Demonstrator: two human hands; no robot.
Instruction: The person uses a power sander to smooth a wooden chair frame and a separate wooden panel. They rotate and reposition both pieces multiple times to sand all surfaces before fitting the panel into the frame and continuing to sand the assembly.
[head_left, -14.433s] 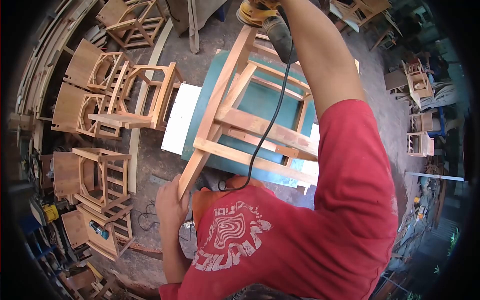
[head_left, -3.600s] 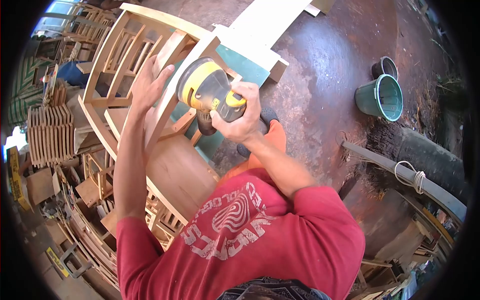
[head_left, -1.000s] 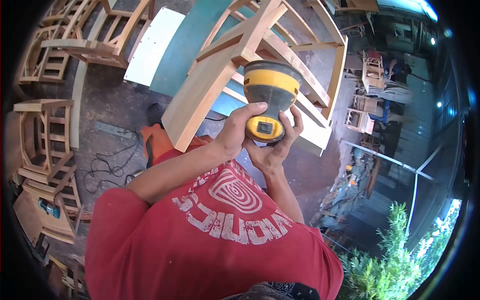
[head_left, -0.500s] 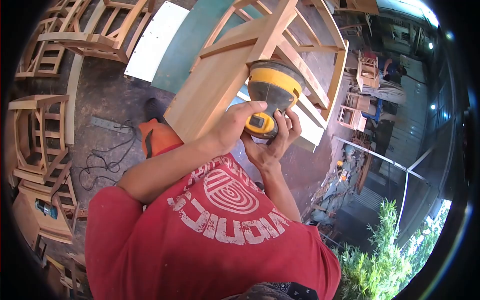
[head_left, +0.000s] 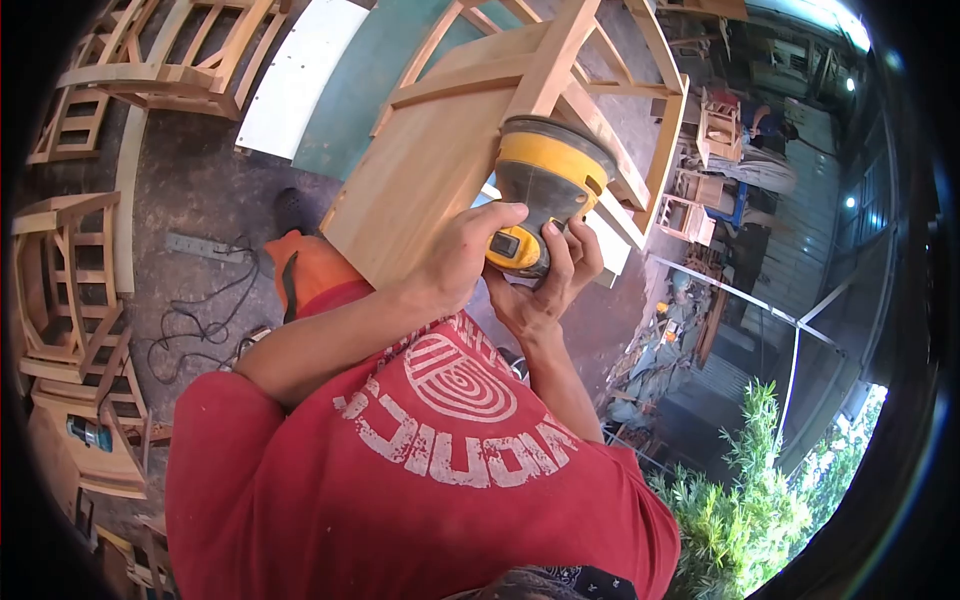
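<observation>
A yellow and black orbital sander [head_left: 548, 165] is held in front of my chest. My left hand [head_left: 455, 250] is closed round its near end, thumb beside the small dark switch. From the other side and below, my right hand [head_left: 545, 295] grips the same end with bent fingers. The sander's round pad faces away from me, overlapping the edge of a wooden furniture piece [head_left: 420, 185] with a broad flat panel and slatted frame. That piece stands tilted in view just beyond my hands.
Wooden chair frames [head_left: 70, 270] stand along the left. On the floor lie a power strip [head_left: 205, 247] and a dark cord [head_left: 200, 325]. A cordless drill [head_left: 90, 432] rests on a wooden seat. White board [head_left: 300, 75] lies behind; a leafy plant [head_left: 740, 500] grows at right.
The surroundings have shifted slightly left in view, as my head turned a little. Both hands keep the same hold on the sander, which stays at nearly the same place.
</observation>
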